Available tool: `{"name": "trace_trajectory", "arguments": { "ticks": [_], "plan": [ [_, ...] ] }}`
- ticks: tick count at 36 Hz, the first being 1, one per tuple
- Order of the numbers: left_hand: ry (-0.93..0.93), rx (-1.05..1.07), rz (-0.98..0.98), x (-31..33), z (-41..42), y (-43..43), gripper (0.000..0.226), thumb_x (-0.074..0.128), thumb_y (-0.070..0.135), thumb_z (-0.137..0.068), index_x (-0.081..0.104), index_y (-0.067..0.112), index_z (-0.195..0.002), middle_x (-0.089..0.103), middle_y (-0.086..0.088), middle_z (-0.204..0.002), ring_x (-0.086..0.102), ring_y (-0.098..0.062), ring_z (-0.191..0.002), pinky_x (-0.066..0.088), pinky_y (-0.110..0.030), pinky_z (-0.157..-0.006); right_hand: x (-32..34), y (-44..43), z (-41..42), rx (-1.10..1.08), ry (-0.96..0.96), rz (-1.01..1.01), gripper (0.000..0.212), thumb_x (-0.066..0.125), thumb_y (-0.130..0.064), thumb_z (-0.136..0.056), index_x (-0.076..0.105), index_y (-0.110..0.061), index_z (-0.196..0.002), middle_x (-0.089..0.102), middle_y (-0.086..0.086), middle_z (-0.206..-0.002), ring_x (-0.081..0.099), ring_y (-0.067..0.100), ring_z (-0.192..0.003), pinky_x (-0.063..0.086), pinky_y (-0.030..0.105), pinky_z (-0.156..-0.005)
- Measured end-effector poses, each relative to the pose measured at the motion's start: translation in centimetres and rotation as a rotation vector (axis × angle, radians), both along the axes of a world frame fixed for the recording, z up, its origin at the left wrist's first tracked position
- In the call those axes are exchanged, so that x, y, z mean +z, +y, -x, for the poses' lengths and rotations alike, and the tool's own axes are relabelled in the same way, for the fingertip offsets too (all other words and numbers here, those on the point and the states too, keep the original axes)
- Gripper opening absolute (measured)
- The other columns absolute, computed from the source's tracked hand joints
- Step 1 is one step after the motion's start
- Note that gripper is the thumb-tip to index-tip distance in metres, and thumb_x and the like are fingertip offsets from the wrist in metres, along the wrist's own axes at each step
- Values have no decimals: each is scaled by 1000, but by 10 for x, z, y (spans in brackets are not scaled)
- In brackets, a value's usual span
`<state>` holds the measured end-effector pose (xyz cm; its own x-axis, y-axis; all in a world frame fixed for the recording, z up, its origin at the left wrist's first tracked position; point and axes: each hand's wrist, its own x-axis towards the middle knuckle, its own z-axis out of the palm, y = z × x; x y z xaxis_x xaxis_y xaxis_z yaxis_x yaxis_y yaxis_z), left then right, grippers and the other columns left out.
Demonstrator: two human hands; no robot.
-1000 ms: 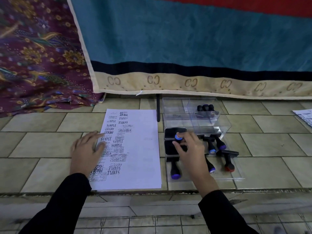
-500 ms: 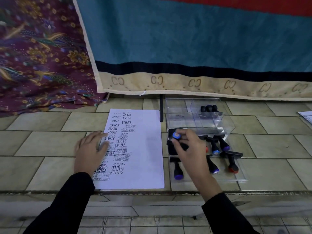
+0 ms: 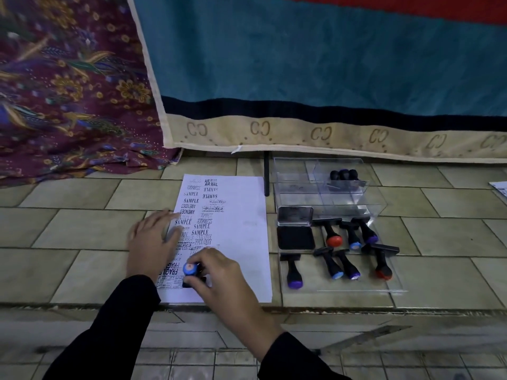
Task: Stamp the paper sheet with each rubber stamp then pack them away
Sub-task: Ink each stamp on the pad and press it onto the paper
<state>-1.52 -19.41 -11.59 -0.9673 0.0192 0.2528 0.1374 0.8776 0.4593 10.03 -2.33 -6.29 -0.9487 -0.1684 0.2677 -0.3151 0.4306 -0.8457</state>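
Note:
A white paper sheet [image 3: 241, 242] covered with several black imprints lies on the tiled ledge. My left hand [image 3: 153, 242] rests flat on its left edge, fingers spread. My right hand [image 3: 216, 275] grips a blue-capped stamp [image 3: 190, 268] standing upright on the sheet's lower left part. To the right, an open black ink pad [image 3: 295, 237] with its lid [image 3: 295, 215] sits on a clear tray [image 3: 356, 286], beside several stamps lying on their sides, such as a red-capped stamp [image 3: 332, 235].
A clear plastic box [image 3: 296, 179] behind the tray holds three dark stamps [image 3: 343, 175]. A teal rug with a beige border [image 3: 301, 133] hangs close behind, floral cloth [image 3: 68, 105] at left. The ledge's front edge [image 3: 329, 308] drops off near me. More paper [image 3: 500, 189] lies far right.
My right hand carried the blue-capped stamp from the ink pad leftward and down onto the sheet's lower left. My left hand stayed on the paper's left edge.

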Motion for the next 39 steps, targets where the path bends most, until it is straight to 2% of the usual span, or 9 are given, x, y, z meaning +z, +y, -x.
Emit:
{"name": "trace_trajectory", "arguments": {
  "ticks": [15, 20, 22, 24, 29, 33, 36, 39],
  "plan": [
    [34, -4, -10, -4, 1, -1, 39, 49, 43, -84, 64, 34, -118, 57, 7, -135, 48, -18, -125, 21, -37, -110, -9, -7, 0, 11, 84, -143, 9, 59, -13, -90, 54, -10, -97, 55, 5, -100, 58, 19, -88, 50, 32, -76],
    [38, -7, -12, -5, 2, -1, 39, 48, 44, -84, 63, 35, -118, 57, 8, -135, 47, -18, -125, 21, -37, -110, -13, -7, -2, 14, 87, -126, 9, 57, -15, -91, 51, -13, -97, 52, 1, -101, 56, 16, -88, 50, 30, -75],
    [38, -10, -11, -4, 2, -1, 39, 48, 44, -84, 63, 35, -118, 57, 7, -135, 48, -19, -126, 21, -37, -110, -15, -6, -3, 4, 67, -86, 9, 58, -16, -91, 52, -13, -98, 52, -1, -102, 56, 11, -88, 49, 24, -76],
    [39, -7, -13, -4, 2, -1, 39, 49, 43, -83, 64, 34, -118, 58, 6, -135, 48, -20, -125, 21, -35, -109, -12, -3, -2, -39, 45, 9, 10, 60, -16, -90, 54, -14, -98, 55, -4, -101, 55, 1, -85, 46, 15, -76],
    [31, -12, -7, -4, 1, -2, 39, 49, 43, -85, 63, 35, -120, 56, 7, -137, 46, -18, -127, 20, -36, -111, 16, 30, 10, -231, 109, 213, 16, 70, -13, -84, 60, -14, -96, 63, -4, -93, 61, -3, -84, 49, 13, -80],
    [37, -26, -27, -3, 0, -2, 38, 48, 45, -86, 62, 37, -121, 55, 9, -138, 44, -15, -128, 18, -36, -111, 37, 75, 20, -376, 183, 207, 23, 72, -10, -81, 60, -18, -99, 66, -6, -96, 64, 0, -85, 51, 14, -79],
    [36, -26, -25, -3, 0, -1, 39, 48, 45, -86, 62, 36, -121, 55, 9, -138, 44, -16, -129, 17, -37, -112, 41, 105, 22, -448, 171, 140, 31, 70, -11, -84, 59, -26, -108, 65, -11, -103, 64, -4, -87, 50, 9, -77],
    [38, -27, -30, -3, 0, -1, 39, 48, 44, -86, 62, 35, -121, 55, 8, -138, 45, -17, -128, 17, -36, -112, 38, 128, 22, -494, 186, 32, 31, 67, -9, -86, 61, -21, -114, 64, -10, -104, 65, -2, -87, 49, 7, -77]
  ]
}}
